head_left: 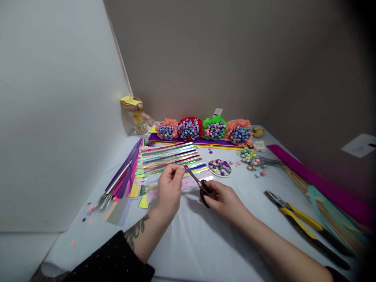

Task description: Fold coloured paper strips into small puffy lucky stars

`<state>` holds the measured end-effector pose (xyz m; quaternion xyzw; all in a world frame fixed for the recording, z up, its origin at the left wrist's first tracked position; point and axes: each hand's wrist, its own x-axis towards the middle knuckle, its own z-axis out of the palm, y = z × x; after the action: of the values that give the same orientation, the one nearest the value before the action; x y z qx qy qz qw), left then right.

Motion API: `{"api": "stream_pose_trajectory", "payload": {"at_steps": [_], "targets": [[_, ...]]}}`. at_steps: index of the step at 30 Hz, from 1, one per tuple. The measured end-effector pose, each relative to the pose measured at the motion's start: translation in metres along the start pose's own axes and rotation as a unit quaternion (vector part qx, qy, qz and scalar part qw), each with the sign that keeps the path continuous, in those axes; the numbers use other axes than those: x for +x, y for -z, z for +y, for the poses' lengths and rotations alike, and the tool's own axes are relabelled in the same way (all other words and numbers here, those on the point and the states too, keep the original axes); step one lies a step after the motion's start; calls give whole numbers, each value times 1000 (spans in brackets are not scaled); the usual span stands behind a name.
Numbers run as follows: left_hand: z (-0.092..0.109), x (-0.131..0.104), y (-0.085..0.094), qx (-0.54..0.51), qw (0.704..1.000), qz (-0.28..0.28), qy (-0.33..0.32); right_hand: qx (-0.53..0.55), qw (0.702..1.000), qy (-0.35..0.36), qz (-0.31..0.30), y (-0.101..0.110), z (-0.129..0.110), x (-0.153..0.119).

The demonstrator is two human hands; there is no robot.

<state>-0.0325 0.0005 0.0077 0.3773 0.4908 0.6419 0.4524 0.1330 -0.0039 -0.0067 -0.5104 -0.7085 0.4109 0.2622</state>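
Note:
My right hand grips a pair of black-handled scissors, with fingers in the loops and the blades pointing up and left. The tips of the blades meet my left hand, whose thumb and fingers are pinched together. A tiny reddish bit shows at the blade tips beside the left fingertips; what the pinch holds is too small to make out. Behind the left hand lie metallic and glittery paper strips in rows. Right of the scissor tips sits a shallow round dish of small folded paper stars.
Yellow-and-black pliers lie at right, beside a magenta roll. Several star bouquets line the back. Coloured strips fan out at left, near a jar. Loose stars and wire stems lie right of the dish.

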Motion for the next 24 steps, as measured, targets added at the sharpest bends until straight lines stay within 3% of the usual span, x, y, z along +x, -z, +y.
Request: {"api": "stream_pose_trajectory", "payload": {"at_steps": [17, 21, 24], "targets": [[0, -1, -1, 43, 999, 5, -12, 36, 999, -5, -20, 1, 2, 1], [3, 2, 1, 44, 999, 17, -14, 51, 998, 0, 24, 14, 12, 4], [10, 6, 8, 28, 998, 44, -43, -60, 997, 26, 40, 33, 16, 4]]}}
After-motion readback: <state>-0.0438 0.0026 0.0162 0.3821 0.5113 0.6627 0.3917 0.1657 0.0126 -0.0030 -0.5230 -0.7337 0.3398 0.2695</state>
